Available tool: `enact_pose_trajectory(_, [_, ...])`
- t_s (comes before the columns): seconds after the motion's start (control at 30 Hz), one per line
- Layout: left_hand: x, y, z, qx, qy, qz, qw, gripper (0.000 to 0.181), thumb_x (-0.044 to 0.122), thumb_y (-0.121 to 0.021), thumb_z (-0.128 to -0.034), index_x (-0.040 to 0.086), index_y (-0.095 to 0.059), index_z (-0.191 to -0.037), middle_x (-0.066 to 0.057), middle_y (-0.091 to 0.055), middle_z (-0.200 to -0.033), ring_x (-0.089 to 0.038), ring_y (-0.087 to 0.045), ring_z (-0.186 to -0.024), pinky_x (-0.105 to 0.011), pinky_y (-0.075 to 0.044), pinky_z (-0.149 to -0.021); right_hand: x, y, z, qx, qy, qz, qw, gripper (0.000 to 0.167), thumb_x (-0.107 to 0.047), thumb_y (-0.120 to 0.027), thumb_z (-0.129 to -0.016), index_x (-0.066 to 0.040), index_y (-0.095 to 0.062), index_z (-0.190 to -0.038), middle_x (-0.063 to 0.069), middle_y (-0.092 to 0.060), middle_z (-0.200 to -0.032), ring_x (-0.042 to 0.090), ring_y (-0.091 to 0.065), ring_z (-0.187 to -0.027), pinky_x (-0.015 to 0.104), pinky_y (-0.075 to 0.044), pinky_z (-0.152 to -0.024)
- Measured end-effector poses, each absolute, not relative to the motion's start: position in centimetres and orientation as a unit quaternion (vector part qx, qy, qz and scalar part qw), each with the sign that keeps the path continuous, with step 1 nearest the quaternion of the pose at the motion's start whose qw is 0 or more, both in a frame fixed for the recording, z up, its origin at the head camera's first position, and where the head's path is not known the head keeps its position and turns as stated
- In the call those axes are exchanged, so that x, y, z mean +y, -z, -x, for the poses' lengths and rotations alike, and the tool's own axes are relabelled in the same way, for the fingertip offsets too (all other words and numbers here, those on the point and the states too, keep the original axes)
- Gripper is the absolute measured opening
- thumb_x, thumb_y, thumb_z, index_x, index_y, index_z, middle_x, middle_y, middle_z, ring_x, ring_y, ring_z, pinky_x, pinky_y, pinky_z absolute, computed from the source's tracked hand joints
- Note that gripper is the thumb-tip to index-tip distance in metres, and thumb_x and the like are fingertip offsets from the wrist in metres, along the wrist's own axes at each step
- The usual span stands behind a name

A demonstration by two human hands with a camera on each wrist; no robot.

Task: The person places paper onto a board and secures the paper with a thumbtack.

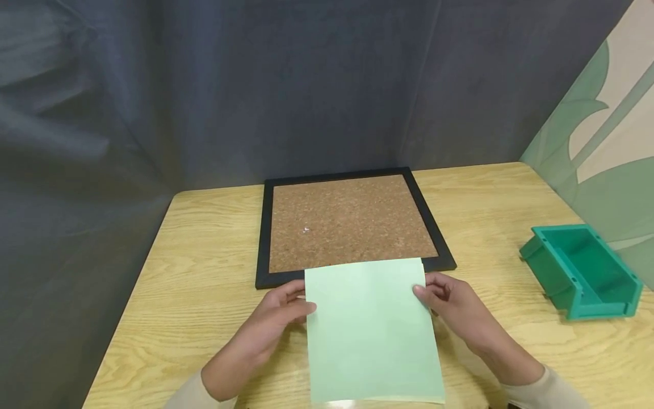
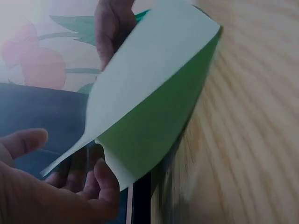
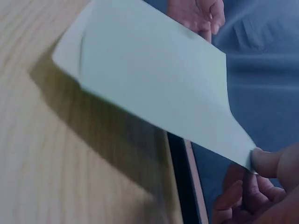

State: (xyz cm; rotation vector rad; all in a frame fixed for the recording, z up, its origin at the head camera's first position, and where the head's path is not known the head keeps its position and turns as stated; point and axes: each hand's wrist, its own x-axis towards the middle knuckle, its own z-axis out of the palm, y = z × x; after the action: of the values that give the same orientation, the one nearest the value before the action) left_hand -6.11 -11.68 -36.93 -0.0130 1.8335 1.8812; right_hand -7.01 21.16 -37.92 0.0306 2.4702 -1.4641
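Light green paper (image 1: 370, 335), in more than one layer, is held up over the near edge of a black-framed cork board (image 1: 352, 221). My right hand (image 1: 462, 309) pinches the paper's upper right edge between thumb and fingers, plain in the right wrist view at the corner (image 3: 233, 149). On the opposite edge, my left hand (image 1: 268, 321) has its fingers behind the front sheet. The left wrist view shows that thumb (image 2: 28, 140) lifted off the paper. There, a darker green layer (image 2: 149, 135) hangs apart from the front sheet.
A green plastic bin (image 1: 582, 272) stands at the right of the wooden table (image 1: 204, 244). Dark grey cloth (image 1: 306, 85) hangs behind and on the left. A wall with painted leaves (image 1: 608, 147) borders the right side. A small white mark (image 1: 306, 229) shows on the cork.
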Motion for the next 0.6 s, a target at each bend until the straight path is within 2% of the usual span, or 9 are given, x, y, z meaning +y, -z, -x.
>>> enact_pose_trajectory(0.23, [-11.3,37.2,6.4,0.698,-0.662,-0.041,0.269,0.047,0.024,-0.065,-0.0974,0.0,-0.056,-0.137,-0.013,-0.067,-0.127,-0.014,-0.064,-0.11,-0.029,-0.048,-0.097,20.7,36.6,7.3,0.848,0.521,-0.011,0.094,0.037,-0.038,-0.054,-0.102,-0.002,-0.059,-0.111,-0.002,-0.059,-0.084,0.01,-0.051,-0.077,0.026,-0.046,-0.068])
enact_pose_trajectory(0.43, [-10.9,37.4,6.8,0.725,-0.641,-0.061,0.244,0.045,0.027,-0.062,-0.0997,-0.001,-0.058,-0.134,-0.015,-0.067,-0.128,-0.015,-0.063,-0.113,-0.031,-0.049,-0.098,20.6,35.7,7.6,0.84,0.537,-0.014,0.078,0.041,-0.04,-0.05,-0.104,-0.002,-0.058,-0.118,-0.005,-0.061,-0.089,0.009,-0.055,-0.081,0.023,-0.049,-0.071])
enact_pose_trajectory(0.6, [-10.6,37.1,7.1,0.729,-0.64,-0.064,0.235,0.043,0.028,-0.061,-0.0998,0.0,-0.06,-0.132,-0.015,-0.067,-0.127,-0.017,-0.063,-0.114,-0.034,-0.048,-0.1,20.6,34.9,7.9,0.836,0.546,0.008,0.052,0.039,-0.039,-0.048,-0.105,-0.004,-0.057,-0.118,-0.007,-0.058,-0.09,0.009,-0.052,-0.085,0.022,-0.046,-0.072])
